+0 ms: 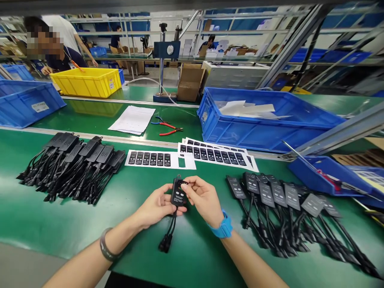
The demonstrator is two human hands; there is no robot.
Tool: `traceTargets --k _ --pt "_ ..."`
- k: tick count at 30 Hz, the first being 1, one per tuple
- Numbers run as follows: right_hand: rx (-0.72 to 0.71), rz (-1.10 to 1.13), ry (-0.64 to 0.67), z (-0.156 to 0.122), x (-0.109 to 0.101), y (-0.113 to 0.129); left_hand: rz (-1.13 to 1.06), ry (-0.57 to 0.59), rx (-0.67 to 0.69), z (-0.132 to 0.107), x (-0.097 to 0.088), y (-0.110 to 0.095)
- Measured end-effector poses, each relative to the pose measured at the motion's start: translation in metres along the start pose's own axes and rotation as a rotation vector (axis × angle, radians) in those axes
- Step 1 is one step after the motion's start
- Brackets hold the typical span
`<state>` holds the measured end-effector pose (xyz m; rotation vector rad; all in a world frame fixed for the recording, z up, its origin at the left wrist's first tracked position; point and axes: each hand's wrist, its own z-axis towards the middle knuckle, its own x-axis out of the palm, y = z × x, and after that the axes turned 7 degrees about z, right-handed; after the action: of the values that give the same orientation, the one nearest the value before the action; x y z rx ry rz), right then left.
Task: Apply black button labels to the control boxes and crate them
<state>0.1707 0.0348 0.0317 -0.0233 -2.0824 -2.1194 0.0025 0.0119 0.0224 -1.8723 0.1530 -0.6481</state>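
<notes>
In the middle of the bench my left hand (159, 205) is closed round a small black control box (177, 200) whose cables with plugs hang toward me. A black printed label with two white ovals covers the box's face. My right hand (201, 197) pinches at the upper right of the label, thumb over its front; whether the fingertips grip the label alone or the box too is hidden. Just beyond lies a white label sheet (150, 159) with one cut-out gap. More label sheets (214, 154) overlap to its right.
Unlabelled black boxes with cables (75, 160) are heaped at left; labelled boxes (279, 196) lie at right. Behind are pliers (171, 130), papers (132, 120), a blue bin (264, 132), a yellow bin (90, 83) and a press stand (162, 72). A person leans at far left.
</notes>
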Motion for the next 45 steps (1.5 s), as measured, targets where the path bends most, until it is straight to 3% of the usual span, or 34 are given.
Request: traceTargets --k 10,26,33,36,41,45 --pt "0.016 -0.035 0.007 -0.001 0.002 0.005 -0.004 0.0 -0.032 -0.002 0.002 0.0" --pt "-0.011 -0.044 -0.093 -0.001 0.002 -0.005 0.1 -0.015 -0.003 -0.002 0.007 0.0" --pt "-0.073 -0.178 -0.133 -0.001 0.0 -0.009 0.096 -0.019 -0.003 -0.003 0.007 -0.002" --pt "-0.044 -0.187 -0.077 -0.001 -0.001 -0.011 0.014 -0.017 -0.034 -0.003 0.005 -0.005" --pt "0.002 -0.233 0.181 -0.005 0.002 -0.016 -0.147 -0.074 -0.003 0.001 0.002 -0.007" --pt "-0.009 -0.165 0.264 -0.008 0.003 -0.019 -0.046 -0.151 0.03 0.004 0.002 -0.002"
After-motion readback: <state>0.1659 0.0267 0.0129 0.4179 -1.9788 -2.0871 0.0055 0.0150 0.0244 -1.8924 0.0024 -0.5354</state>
